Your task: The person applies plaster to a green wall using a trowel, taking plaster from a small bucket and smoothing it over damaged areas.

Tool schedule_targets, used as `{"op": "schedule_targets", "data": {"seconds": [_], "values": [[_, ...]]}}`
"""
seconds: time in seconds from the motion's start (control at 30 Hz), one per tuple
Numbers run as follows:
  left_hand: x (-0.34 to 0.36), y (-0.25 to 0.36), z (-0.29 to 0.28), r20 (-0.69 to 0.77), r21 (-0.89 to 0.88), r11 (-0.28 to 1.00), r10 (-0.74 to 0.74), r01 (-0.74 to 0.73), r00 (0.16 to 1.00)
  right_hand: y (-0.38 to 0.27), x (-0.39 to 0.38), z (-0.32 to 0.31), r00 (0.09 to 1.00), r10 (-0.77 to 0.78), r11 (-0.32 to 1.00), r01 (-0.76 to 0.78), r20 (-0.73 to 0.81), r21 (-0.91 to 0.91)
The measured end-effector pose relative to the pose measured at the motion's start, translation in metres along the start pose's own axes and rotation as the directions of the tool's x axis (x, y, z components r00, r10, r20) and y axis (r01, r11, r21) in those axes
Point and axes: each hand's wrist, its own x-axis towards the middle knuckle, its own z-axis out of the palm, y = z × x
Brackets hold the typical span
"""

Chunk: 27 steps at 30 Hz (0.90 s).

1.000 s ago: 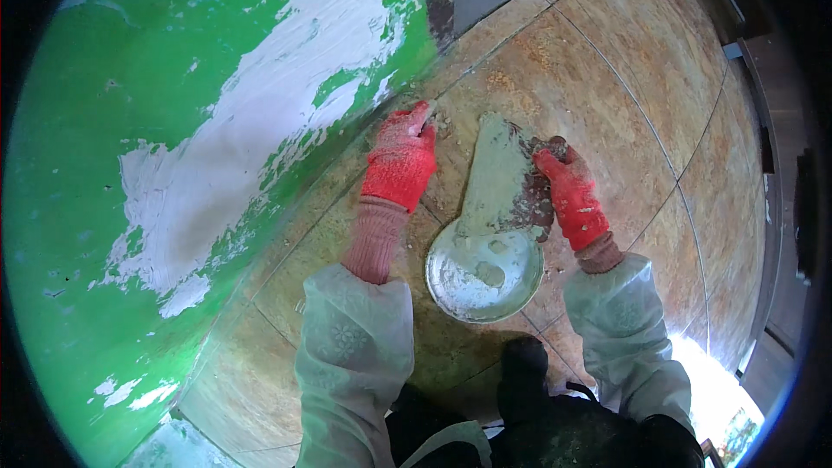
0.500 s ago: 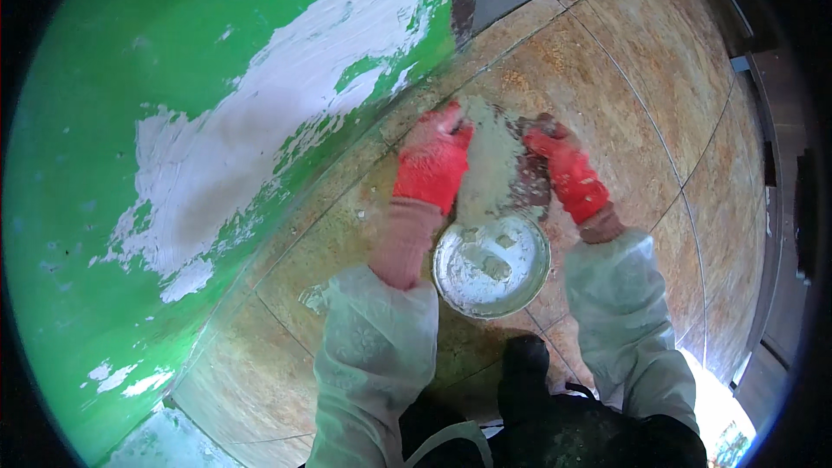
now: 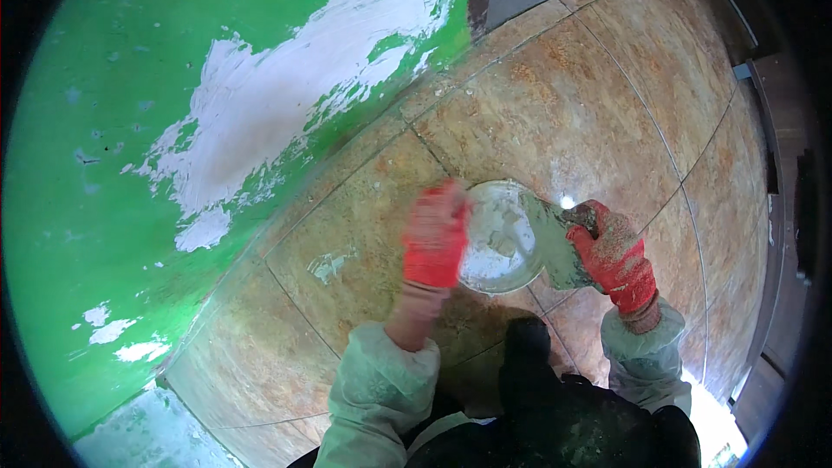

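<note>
On the tiled floor (image 3: 624, 121), apart from its edge along the green wall (image 3: 104, 199), stands a tub (image 3: 511, 289), the right hand (image 3: 619, 260) gripping a paste-coated flat tool (image 3: 555, 243) at its rim, the blurred left hand (image 3: 435, 236) opposite.

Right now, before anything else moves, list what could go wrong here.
Paste might drip onto the floor: the right hand holds the coated blade over the bucket's right edge.
The left hand, blurred at the bucket's left edge, could knock it.
The pale smear on the floor might get spread if touched.
</note>
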Motion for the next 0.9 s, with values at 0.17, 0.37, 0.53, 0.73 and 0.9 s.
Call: {"op": "schedule_targets", "data": {"seconds": [0.17,0.37,0.53,0.73,0.9], "values": [[0.005,-0.084,-0.016,-0.536,0.004,0.956,-0.244,0.292,0.808,0.014,-0.008,0.001,0.994,0.079,0.992,-0.071,-0.075,0.109],[0.043,-0.072,-0.018,-0.249,0.12,0.944,-0.272,0.309,0.929,0.015,-0.014,0.0,0.979,0.201,0.962,-0.193,-0.021,0.195],[0.066,-0.093,-0.021,-0.011,0.296,0.953,0.074,-0.067,0.997,0.029,-0.014,0.004,0.982,0.187,0.972,-0.183,-0.016,0.149],[0.021,-0.075,-0.029,0.3,-0.285,0.959,0.099,-0.01,0.949,0.038,-0.019,0.003,0.978,0.207,0.96,-0.2,-0.019,0.197],[0.002,-0.066,-0.017,0.219,-0.22,0.975,0.085,-0.036,0.972,0.038,-0.016,0.007,0.979,0.204,0.963,-0.194,-0.032,0.186]]}}
